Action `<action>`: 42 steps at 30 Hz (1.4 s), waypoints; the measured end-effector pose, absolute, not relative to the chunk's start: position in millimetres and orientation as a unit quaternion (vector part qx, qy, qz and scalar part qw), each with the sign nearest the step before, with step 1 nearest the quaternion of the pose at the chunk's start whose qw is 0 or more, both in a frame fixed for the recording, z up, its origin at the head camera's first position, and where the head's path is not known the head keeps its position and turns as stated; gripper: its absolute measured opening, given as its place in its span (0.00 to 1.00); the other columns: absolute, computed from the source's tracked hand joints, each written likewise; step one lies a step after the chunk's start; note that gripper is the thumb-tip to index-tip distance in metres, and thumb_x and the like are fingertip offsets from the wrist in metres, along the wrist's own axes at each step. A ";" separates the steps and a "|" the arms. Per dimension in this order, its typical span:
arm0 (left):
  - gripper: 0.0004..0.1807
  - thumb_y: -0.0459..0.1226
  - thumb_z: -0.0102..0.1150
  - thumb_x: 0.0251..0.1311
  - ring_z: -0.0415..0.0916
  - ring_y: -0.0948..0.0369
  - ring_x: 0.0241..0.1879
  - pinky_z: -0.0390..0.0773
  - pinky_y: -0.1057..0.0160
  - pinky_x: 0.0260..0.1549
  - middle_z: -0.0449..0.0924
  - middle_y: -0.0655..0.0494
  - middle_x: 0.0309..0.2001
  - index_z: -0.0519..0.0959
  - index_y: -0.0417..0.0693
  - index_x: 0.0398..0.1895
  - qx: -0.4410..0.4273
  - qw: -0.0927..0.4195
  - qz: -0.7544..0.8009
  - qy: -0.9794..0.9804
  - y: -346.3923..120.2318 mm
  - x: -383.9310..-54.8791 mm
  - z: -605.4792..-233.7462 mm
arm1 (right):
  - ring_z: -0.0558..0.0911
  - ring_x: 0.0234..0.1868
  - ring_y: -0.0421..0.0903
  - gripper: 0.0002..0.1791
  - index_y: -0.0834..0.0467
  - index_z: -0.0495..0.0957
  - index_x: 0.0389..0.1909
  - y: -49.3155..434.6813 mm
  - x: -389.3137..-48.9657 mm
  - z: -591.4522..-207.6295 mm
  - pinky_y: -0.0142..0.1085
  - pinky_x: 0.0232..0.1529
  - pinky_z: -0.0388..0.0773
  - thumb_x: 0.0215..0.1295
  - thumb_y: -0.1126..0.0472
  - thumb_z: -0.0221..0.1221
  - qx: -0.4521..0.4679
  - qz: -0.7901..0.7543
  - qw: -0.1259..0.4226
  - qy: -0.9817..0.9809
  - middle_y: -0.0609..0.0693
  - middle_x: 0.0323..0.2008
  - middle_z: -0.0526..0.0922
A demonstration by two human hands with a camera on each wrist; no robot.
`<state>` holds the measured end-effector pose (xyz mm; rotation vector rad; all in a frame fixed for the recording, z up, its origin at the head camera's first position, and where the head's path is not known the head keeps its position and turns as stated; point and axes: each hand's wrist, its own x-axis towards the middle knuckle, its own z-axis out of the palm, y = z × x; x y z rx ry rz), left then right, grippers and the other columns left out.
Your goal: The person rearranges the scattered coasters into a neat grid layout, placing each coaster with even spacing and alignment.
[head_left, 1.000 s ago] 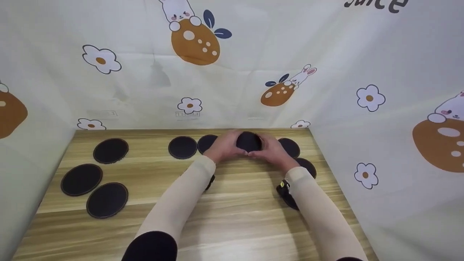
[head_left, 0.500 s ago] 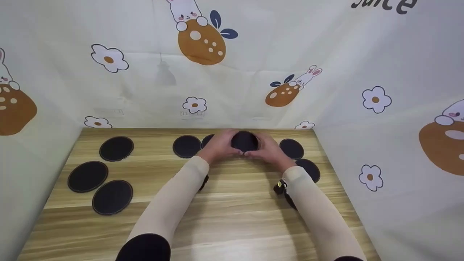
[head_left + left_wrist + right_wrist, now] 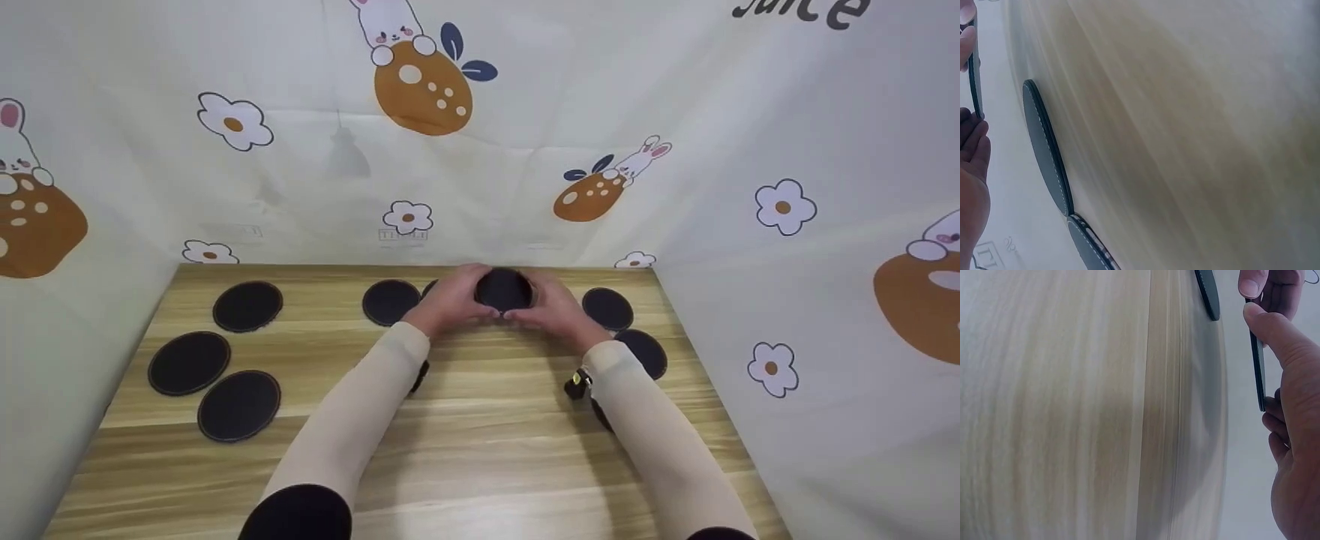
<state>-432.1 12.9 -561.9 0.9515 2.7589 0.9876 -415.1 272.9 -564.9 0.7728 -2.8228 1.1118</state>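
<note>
Both hands hold one round black coaster point(image 3: 504, 291) between them near the back of the wooden table. My left hand point(image 3: 452, 298) grips its left edge and my right hand point(image 3: 556, 306) its right edge, with the thumbs meeting at the near rim. In the right wrist view this coaster point(image 3: 1258, 374) is seen edge-on, raised off the tabletop. The left wrist view shows its thin edge point(image 3: 976, 73) too, with two stitched coasters lying on the table, one point(image 3: 1047, 146) touching the other point(image 3: 1090, 243). My left hand partly covers one coaster point(image 3: 429, 288) in the head view.
Three coasters lie at the left, among them one point(image 3: 247, 306) towards the back. Another coaster point(image 3: 391, 302) lies left of my hands. To the right are two more, a back one point(image 3: 607, 308) and a nearer one point(image 3: 642, 354); my right forearm partly hides another point(image 3: 602, 415). Printed cloth point(image 3: 300, 187) walls the table.
Both hands have shifted slightly left over the table with the held coaster, and my left hand now covers more of the coaster beside it. The head view has turned a little left.
</note>
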 end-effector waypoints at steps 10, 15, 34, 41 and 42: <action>0.46 0.48 0.82 0.65 0.71 0.49 0.76 0.68 0.50 0.77 0.75 0.44 0.76 0.71 0.40 0.81 0.299 0.030 0.318 0.899 12.4 -431.7 -570.4 | 0.74 0.76 0.52 0.49 0.61 0.74 0.79 269.8 -417.9 -568.3 0.52 0.79 0.66 0.60 0.49 0.84 0.273 0.370 0.001 -0.888 0.56 0.74 0.78; 0.43 0.48 0.83 0.62 0.77 0.50 0.71 0.73 0.50 0.73 0.81 0.46 0.71 0.76 0.42 0.77 0.297 0.024 0.316 0.901 13.4 -432.3 -575.5 | 0.77 0.72 0.57 0.48 0.65 0.77 0.75 269.9 -417.9 -571.3 0.53 0.77 0.69 0.59 0.48 0.84 0.256 0.347 -0.002 -0.902 0.60 0.69 0.82; 0.46 0.48 0.81 0.65 0.71 0.48 0.76 0.67 0.50 0.78 0.76 0.46 0.76 0.71 0.43 0.82 0.287 0.052 0.300 0.909 20.5 -436.9 -585.5 | 0.74 0.74 0.61 0.50 0.67 0.73 0.77 268.1 -419.1 -581.7 0.55 0.78 0.67 0.60 0.48 0.83 0.221 0.302 -0.008 -0.927 0.64 0.71 0.79; 0.44 0.48 0.80 0.66 0.72 0.48 0.75 0.68 0.50 0.77 0.77 0.46 0.75 0.72 0.44 0.81 0.284 0.060 0.295 0.910 23.5 -437.8 -586.4 | 0.75 0.72 0.62 0.49 0.69 0.74 0.76 268.4 -419.6 -583.5 0.54 0.77 0.68 0.59 0.50 0.83 0.214 0.308 -0.018 -0.927 0.65 0.69 0.80; 0.43 0.48 0.80 0.66 0.73 0.49 0.74 0.68 0.49 0.77 0.78 0.47 0.74 0.74 0.44 0.80 0.286 0.061 0.296 0.909 23.7 -437.8 -586.5 | 0.76 0.72 0.61 0.49 0.69 0.74 0.75 268.6 -419.8 -583.9 0.54 0.77 0.69 0.59 0.50 0.83 0.214 0.309 -0.021 -0.926 0.65 0.69 0.81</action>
